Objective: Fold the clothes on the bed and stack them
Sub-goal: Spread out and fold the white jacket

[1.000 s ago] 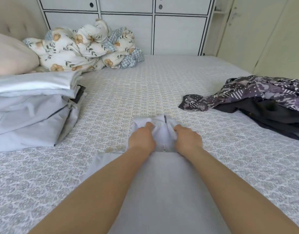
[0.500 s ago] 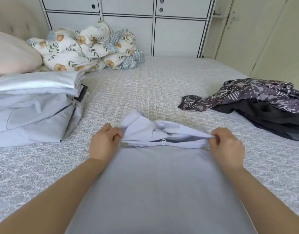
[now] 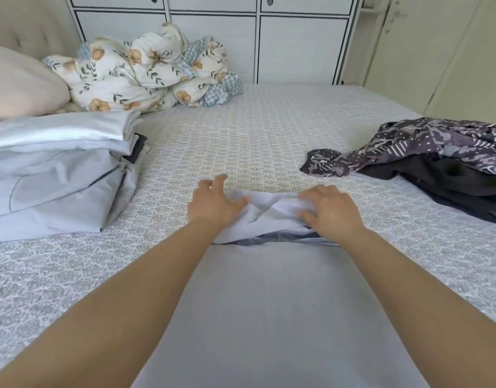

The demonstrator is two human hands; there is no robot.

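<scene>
Fabric of the grey garment [image 3: 283, 303] is pressed by flat left hand [image 3: 213, 204] and right hand [image 3: 329, 212], nothing gripped, so the bunched top edge could easily get creased in.

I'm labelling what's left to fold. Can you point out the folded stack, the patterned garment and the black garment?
Folded stack [image 3: 53, 175]: head view, on the grey top face of the lower folded piece.
Patterned garment [image 3: 426, 144]: head view, on its crumpled middle.
Black garment [image 3: 442, 183]: head view, on the dark cloth below the patterned one.
</scene>
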